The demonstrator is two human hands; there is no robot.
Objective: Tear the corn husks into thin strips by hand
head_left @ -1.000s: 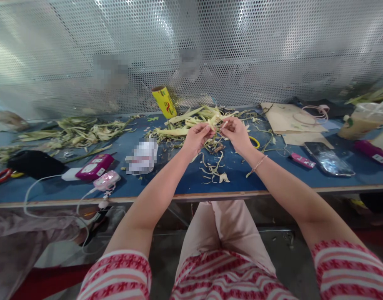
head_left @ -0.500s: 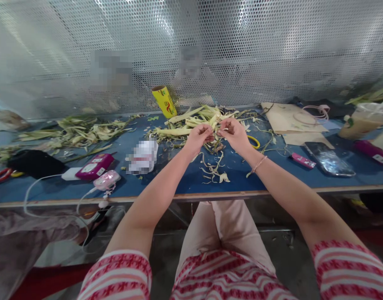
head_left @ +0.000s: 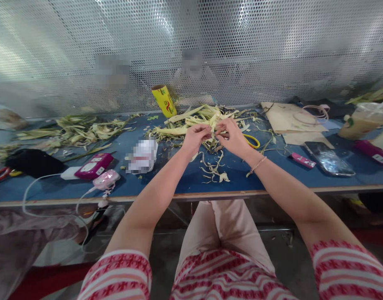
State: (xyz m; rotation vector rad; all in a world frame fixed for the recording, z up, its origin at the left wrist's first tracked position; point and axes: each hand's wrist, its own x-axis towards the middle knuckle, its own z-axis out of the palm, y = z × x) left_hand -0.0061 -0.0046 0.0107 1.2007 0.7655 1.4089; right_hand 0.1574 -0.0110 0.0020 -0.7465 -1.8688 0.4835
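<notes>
My left hand (head_left: 197,136) and my right hand (head_left: 232,135) meet above the blue counter (head_left: 185,183), fingertips almost touching. Between them I hold a pale husk strip (head_left: 214,130): the fingers of both hands are curled and pinched closed on it, the left from one side and the right from the other. The strip is raised a little over the pile of husks (head_left: 194,118) at the far middle of the counter, just in front of my knuckles. Under my hands lie curled husk scraps (head_left: 214,166), scattered toward the near edge. A thin bracelet (head_left: 256,165) sits on my right wrist.

A yellow roll (head_left: 164,101) leans against the perforated metal screen (head_left: 241,46) behind the pile. A yellow ring (head_left: 252,141) lies just right of my right hand. Farther right are a phone (head_left: 329,158), a small pink device (head_left: 299,160), brown paper (head_left: 291,118) and a drink cup (head_left: 361,121). To the left lie another heap of husks (head_left: 78,131), a magenta power bank (head_left: 90,166) and a pink gadget (head_left: 107,180) on a white cable
</notes>
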